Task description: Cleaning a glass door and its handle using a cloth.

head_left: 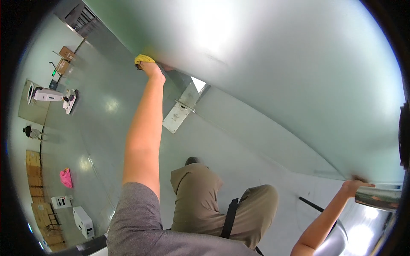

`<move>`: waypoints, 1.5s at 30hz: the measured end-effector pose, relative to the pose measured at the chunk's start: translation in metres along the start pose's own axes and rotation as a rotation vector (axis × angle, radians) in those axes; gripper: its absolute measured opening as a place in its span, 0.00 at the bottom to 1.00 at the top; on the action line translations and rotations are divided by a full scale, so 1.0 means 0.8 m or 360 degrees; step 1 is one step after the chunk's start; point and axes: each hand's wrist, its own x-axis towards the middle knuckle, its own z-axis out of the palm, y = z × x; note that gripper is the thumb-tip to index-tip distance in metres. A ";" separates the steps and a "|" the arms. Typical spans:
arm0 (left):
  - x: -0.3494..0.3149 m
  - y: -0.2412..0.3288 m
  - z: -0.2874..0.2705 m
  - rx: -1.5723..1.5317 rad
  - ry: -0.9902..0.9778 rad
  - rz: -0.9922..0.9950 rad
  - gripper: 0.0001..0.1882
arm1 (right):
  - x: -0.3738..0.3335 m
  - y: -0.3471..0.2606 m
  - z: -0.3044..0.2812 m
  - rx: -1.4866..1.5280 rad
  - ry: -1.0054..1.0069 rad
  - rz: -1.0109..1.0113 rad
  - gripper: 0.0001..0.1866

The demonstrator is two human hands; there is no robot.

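A large frosted glass panel (273,55) spans the upper right. My left hand (150,69), at the end of my outstretched arm, is closed on a bunched yellow cloth (145,58) at the panel's left edge. Something small and dark shows beneath the cloth. At far right, my right hand (352,187) touches the panel's lower edge beside a shiny metal cylinder (378,197). One digit there is stretched out along the cylinder's rim; the other fingers are partly hidden, and a dark blurred reflection shows above them.
A white metal plate (178,116) with a bar lies below the panel. My bent knees (256,196) are underneath me. On the left are a white floor-cleaning machine (49,94), a pink cloth (66,177), cardboard boxes (35,168), a white box-shaped unit (83,222) and a person (32,132).
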 end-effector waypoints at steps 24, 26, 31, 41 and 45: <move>-0.151 -0.085 0.004 0.0775 -0.0041 0.0996 0.34 | -0.013 -0.018 0.007 -0.1454 0.0064 -0.0185 0.18; -0.188 -0.139 -0.013 0.0634 0.0009 0.0649 0.32 | 0.007 0.001 -0.020 -0.1648 0.0058 -0.0306 0.19; -0.156 -0.259 -0.085 0.0084 0.0253 -0.0567 0.28 | -0.004 -0.012 -0.016 -0.1841 -0.0017 -0.0390 0.18; 0.078 -0.131 -0.104 -0.0062 -0.0165 -0.0494 0.29 | 0.007 -0.020 -0.039 -0.1948 0.0101 -0.0505 0.18; 0.058 -0.178 -0.113 0.0108 0.0075 -0.0413 0.35 | 0.017 -0.004 -0.051 -0.2007 0.0069 -0.0311 0.18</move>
